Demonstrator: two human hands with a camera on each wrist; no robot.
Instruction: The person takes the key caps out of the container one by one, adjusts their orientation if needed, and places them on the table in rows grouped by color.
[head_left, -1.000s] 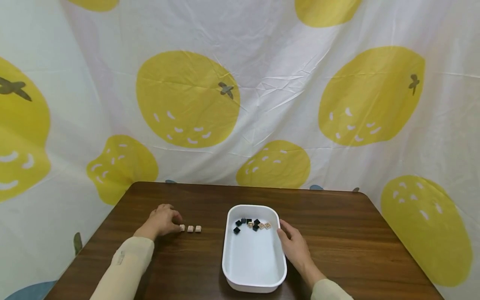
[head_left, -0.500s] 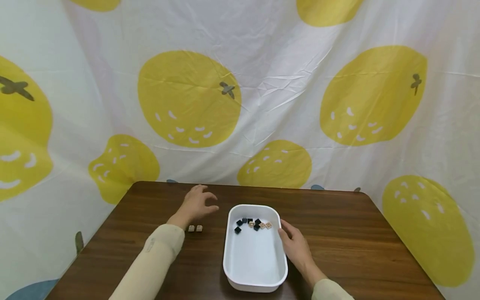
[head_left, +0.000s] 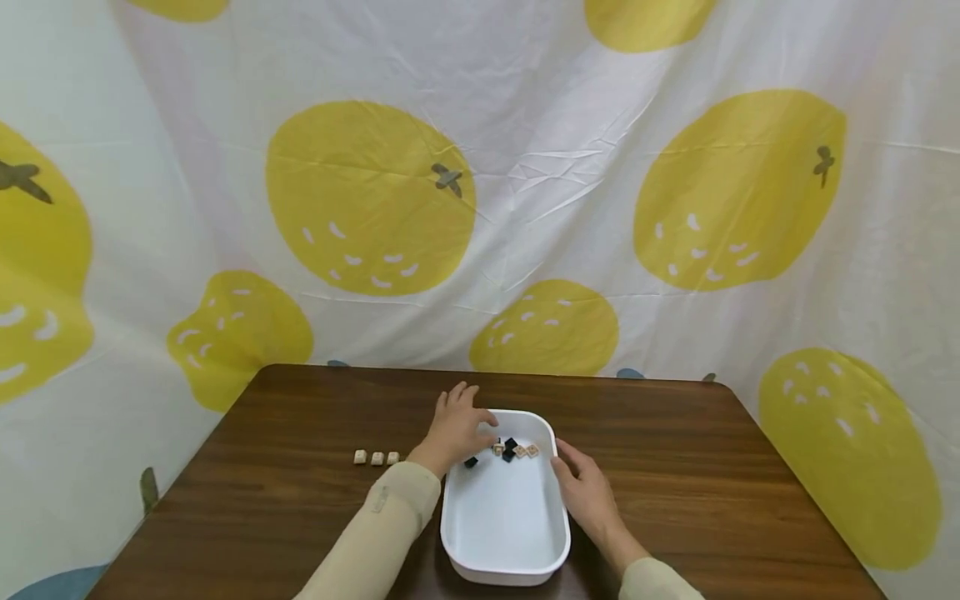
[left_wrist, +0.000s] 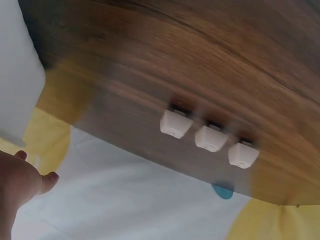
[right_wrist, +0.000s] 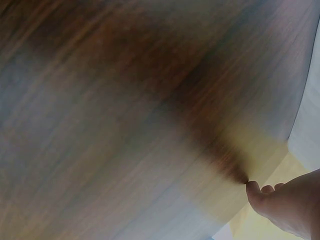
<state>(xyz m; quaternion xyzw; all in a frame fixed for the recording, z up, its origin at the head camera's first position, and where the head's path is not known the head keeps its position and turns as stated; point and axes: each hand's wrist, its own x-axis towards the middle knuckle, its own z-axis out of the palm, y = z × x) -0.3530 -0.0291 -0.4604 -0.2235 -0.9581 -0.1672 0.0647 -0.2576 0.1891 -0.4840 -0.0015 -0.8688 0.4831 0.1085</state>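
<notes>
A white rectangular tray (head_left: 504,521) stands on the table, holding several black keycaps (head_left: 511,443) and a few beige ones (head_left: 532,451) near its far end. Over the tray's far left corner is my left hand (head_left: 452,433), fingers spread and nothing visible between them; it hides part of the rim and some keycaps. Three beige keycaps (left_wrist: 211,138) sit in a short row on the table left of the tray. My right hand (head_left: 588,492) holds the tray's right side, thumb at the rim and fingers along the outside wall; in the right wrist view a fingertip (right_wrist: 253,190) is down by the tabletop.
The dark brown wooden table (head_left: 697,467) has rounded far corners. Behind it hangs a white cloth (head_left: 540,192) with large yellow fruit prints, close to the table's far edge.
My left hand has left the leftmost beige keycap in the row and moved right, across the table to the tray. The right hand stays at the tray's side.
</notes>
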